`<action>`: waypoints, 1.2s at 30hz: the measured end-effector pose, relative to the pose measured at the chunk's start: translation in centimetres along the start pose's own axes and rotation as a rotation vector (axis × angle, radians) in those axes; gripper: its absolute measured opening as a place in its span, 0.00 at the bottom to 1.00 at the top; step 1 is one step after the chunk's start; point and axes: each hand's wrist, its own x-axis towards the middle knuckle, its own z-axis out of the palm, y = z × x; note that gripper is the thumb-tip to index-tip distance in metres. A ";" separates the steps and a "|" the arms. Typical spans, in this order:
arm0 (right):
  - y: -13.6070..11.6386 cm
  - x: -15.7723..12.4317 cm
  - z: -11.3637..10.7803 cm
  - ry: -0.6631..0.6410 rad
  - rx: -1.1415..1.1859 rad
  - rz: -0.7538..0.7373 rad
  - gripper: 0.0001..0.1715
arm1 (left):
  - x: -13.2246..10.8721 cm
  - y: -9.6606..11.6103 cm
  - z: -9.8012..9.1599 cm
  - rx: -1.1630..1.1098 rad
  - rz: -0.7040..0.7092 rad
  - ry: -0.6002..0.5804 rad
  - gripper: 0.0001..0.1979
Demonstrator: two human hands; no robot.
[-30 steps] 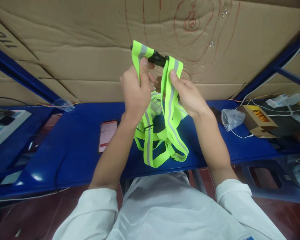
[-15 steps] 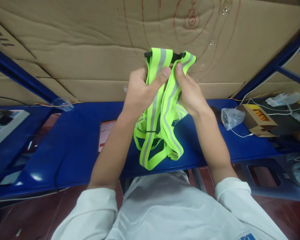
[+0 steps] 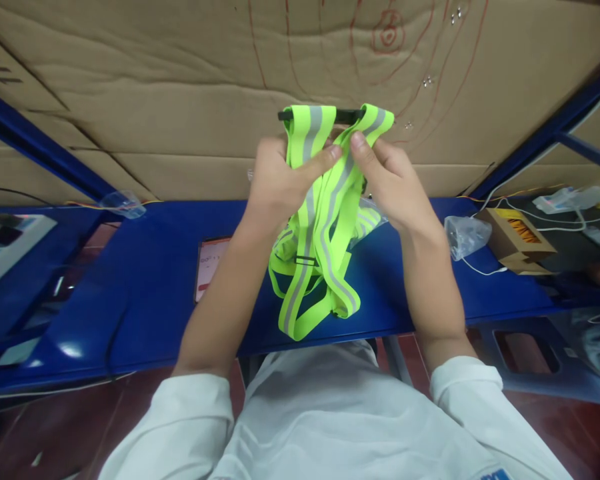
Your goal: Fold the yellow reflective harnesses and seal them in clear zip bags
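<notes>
Pressing thumbs [image 3: 364,150] over the neon strap [image 3: 325,223], the left hand [image 3: 275,180] grasps its left fold and the right hand [image 3: 394,179] its right; the other fingers are partly hidden. Between the folds shows the black fastener [image 3: 349,117]. Hold the bands flat — stripes outward, edges aligned — and even out the upper folds to prevent twisting. The strap hangs in loops over the blue table [image 3: 145,260]; contact below cannot be confirmed. Guide loose loops clear of the phone [image 3: 211,260].
</notes>
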 end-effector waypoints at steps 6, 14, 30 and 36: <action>0.6 0.4 0.6 0.059 0.084 -0.024 0.29 | -0.1 0.1 -0.5 0.006 0.100 -0.092 0.12; -0.9 0.1 0.2 0.095 0.108 0.009 0.26 | 1.4 -0.6 -1.3 0.048 0.283 -0.049 0.21; -0.4 0.1 0.0 0.192 -0.253 -0.107 0.33 | 0.0 0.3 -0.8 0.140 0.125 0.127 0.23; -0.5 0.2 0.8 0.304 -0.146 -0.092 0.18 | -0.3 0.4 -0.8 0.198 0.030 0.134 0.29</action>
